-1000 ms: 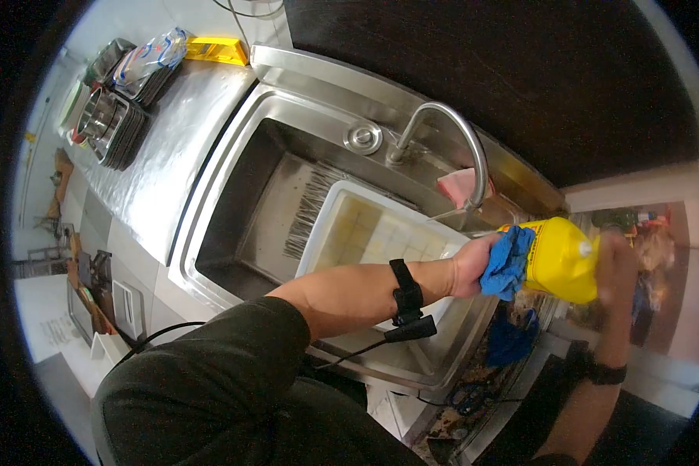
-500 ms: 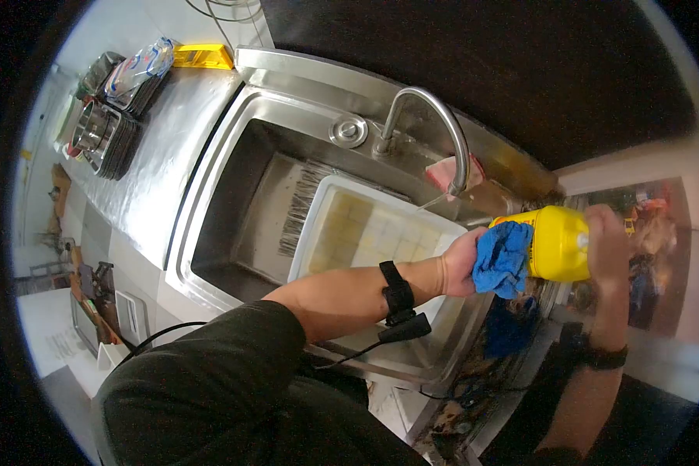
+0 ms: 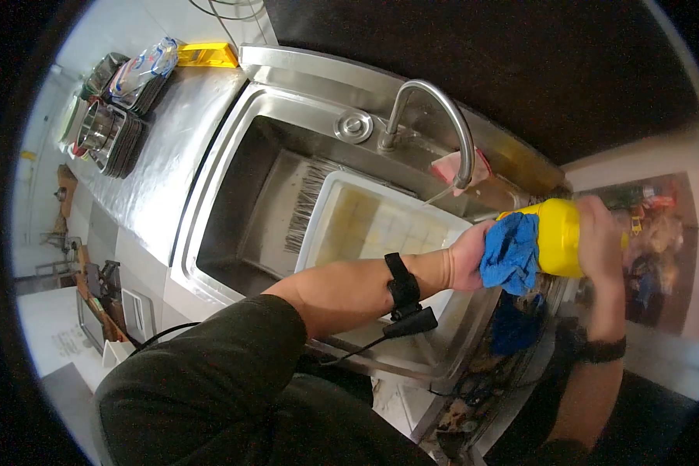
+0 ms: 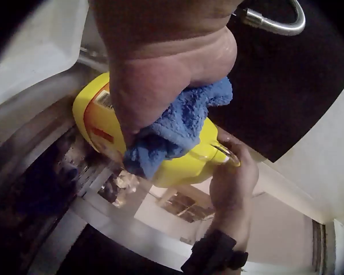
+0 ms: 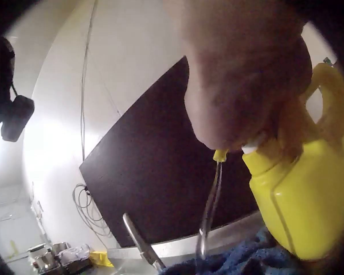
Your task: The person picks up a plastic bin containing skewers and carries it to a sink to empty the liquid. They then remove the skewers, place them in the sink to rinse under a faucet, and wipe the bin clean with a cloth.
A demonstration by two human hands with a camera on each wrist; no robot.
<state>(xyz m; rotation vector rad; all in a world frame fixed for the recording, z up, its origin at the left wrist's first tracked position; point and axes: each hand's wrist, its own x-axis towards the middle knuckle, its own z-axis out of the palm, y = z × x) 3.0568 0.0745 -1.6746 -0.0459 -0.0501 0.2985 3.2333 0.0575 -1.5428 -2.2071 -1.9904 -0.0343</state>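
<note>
A yellow bottle (image 3: 559, 237) lies tilted over the sink's right edge. Around its body, my left hand (image 3: 466, 256) grips it through a crumpled blue cloth (image 3: 510, 252). At the bottle's top end is my right hand (image 3: 602, 245), fingers curled and blurred. In the right wrist view, a small yellow cap-like piece (image 5: 219, 154) shows under the right hand (image 5: 246, 86), beside the bottle's white mouth (image 5: 250, 148). A thin shiny strip (image 5: 209, 212) hangs below that piece; what it is, I cannot tell. The fingertips are hidden there.
A white tub (image 3: 322, 217) with pale liquid stands in the steel sink (image 3: 237, 186), below the curved faucet (image 3: 462, 132). Another blue cloth (image 3: 516, 322) lies right of the sink. Stacked trays (image 3: 124, 147) and a yellow object (image 3: 208, 54) are on the left counter.
Over the last second the bottle has turned in my hands. Its white top, visible earlier, is now covered by my right hand, and a yellow bit shows beyond that hand.
</note>
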